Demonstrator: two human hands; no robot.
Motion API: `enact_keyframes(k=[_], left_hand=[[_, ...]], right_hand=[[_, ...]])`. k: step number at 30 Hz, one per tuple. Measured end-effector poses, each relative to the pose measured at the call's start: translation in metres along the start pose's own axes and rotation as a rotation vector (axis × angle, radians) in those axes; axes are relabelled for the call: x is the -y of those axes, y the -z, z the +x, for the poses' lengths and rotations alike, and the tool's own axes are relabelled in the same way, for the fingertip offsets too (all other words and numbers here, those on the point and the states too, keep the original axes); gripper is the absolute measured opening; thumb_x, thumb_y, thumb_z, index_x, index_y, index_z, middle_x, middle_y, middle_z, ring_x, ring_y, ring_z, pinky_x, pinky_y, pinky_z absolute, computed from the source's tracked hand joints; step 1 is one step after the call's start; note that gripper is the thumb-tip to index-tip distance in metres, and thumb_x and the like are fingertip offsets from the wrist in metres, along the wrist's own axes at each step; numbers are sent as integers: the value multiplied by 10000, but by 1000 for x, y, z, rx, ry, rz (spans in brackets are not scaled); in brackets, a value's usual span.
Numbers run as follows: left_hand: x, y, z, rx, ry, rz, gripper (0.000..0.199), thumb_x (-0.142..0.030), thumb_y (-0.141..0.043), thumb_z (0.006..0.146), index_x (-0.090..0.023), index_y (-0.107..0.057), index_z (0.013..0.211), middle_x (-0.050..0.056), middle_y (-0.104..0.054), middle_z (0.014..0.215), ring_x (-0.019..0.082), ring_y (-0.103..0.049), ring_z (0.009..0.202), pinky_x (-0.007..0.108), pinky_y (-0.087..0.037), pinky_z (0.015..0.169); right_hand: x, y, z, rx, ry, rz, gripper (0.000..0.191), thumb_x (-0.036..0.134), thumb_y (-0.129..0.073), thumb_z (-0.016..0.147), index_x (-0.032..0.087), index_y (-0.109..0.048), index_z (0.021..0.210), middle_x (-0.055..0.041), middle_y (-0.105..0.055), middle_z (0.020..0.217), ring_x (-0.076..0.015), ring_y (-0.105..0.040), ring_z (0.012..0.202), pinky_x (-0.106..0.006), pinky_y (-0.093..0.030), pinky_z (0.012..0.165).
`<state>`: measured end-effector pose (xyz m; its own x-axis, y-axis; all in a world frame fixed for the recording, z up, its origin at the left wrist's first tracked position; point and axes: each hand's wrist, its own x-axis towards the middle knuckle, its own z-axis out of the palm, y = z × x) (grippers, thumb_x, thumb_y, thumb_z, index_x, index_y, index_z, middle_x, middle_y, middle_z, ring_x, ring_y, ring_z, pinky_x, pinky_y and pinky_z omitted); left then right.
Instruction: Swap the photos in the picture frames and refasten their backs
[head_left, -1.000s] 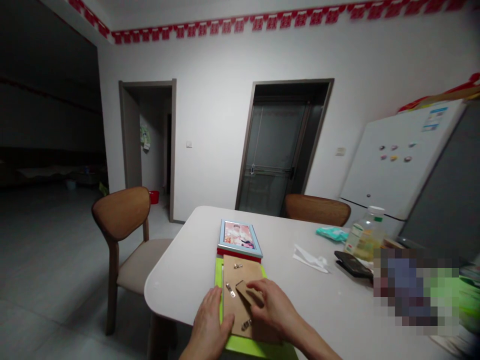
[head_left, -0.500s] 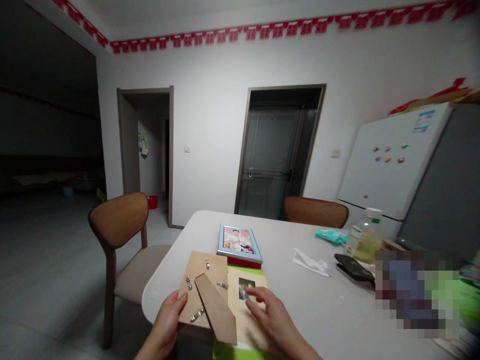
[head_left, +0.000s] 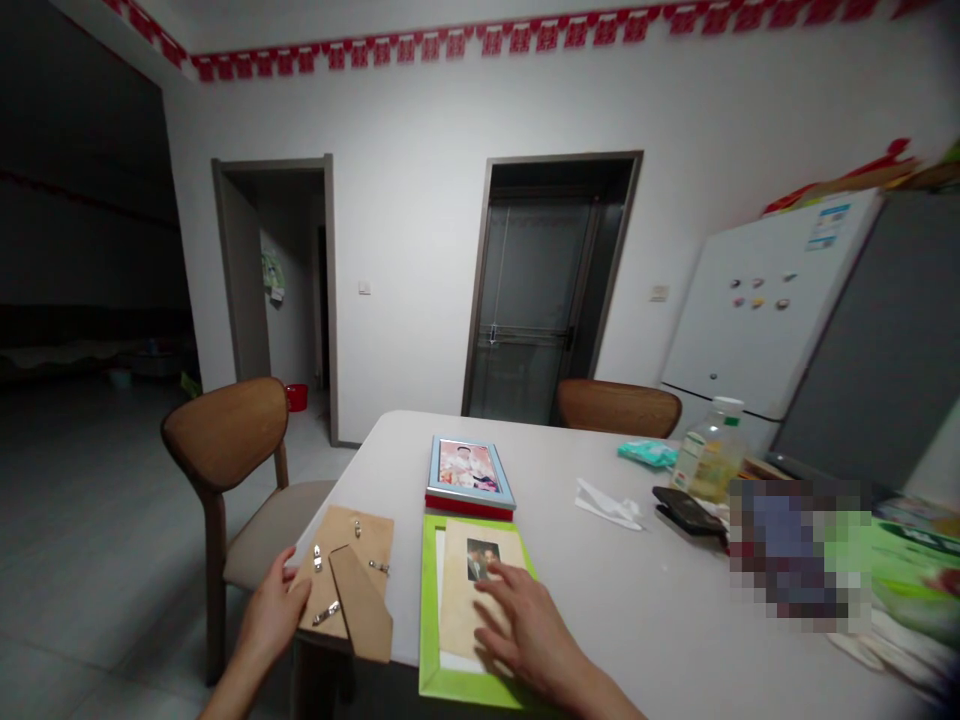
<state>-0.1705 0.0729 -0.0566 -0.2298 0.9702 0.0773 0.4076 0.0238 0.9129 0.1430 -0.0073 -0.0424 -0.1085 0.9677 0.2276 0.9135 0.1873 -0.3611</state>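
**Backing board in your left hand, right hand over the lime-green frame**

Your left hand (head_left: pixel 279 605) grips the brown backing board (head_left: pixel 367 543) by its left edge, thumb on top, at the near left edge of the white table (head_left: pixel 600 610). The board's easel leg (head_left: pixel 366 612) slants toward you, and several metal clips (head_left: pixel 326 612) dot its surface.

Your right hand (head_left: pixel 534 622) has its fingers apart and holds nothing. It is over the lime-green picture frame (head_left: pixel 428 610), which lies flat on the table just right of the board. Inside the frame is a cream sheet (head_left: pixel 459 605) with a small dark photo (head_left: pixel 480 561) near its top, close to your fingertips; I cannot tell whether they touch the sheet.

Just beyond, a light-blue picture frame (head_left: pixel 471 468) lies face up, a red layer (head_left: pixel 466 505) showing beneath its near edge. To the right you have a crumpled white tissue (head_left: pixel 609 503), a teal packet (head_left: pixel 647 454), a flat black object (head_left: pixel 688 512) and a clear bottle (head_left: pixel 706 462) with yellowish contents.
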Motion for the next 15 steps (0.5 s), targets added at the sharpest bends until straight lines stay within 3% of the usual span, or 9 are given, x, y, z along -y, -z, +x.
enact_keyframes(k=[4,6,9,12,15], left_hand=[[-9,-26,-30,-83,-307,184,399,-206,-457,650,-133,-479,1041,109,-486,1147,255,-384,1123,396,-271,962],[-17,-49,-57,65,-477,211,414,-188,-441,658,-157,-480,1069,86,-457,1200,229,-372,1140,370,-276,973],[-31,-84,-93,339,-619,220,469,-184,-480,648,-153,-472,1116,88,-432,1239,228,-358,1152,351,-279,977],[-41,-108,-111,536,-653,301,585,-242,-580,601,-135,-441,1158,116,-363,1290,255,-308,1181,380,-249,985],[-46,-116,-112,638,-650,419,685,-375,-631,575,-133,-416,1179,137,-314,1313,275,-264,1202,439,-176,997]], right_hand=[[-23,7,12,-63,-210,-102,443,327,-483,668,178,-512,1084,-114,-492,1139,-246,-437,1016,-347,-317,842],[-29,7,14,-44,-219,-117,404,307,-463,680,182,-528,1059,-102,-538,1074,-232,-471,961,-332,-336,811],[-30,2,10,-62,-166,-145,353,285,-455,687,196,-553,1015,-90,-546,1071,-230,-463,973,-331,-325,814],[-25,-5,4,-70,-96,-156,331,260,-456,687,220,-558,999,-72,-531,1108,-242,-413,1049,-354,-287,850],[-22,-9,-1,-19,17,-95,324,225,-422,706,240,-555,1001,-43,-541,1100,-210,-396,1086,-338,-267,879]])
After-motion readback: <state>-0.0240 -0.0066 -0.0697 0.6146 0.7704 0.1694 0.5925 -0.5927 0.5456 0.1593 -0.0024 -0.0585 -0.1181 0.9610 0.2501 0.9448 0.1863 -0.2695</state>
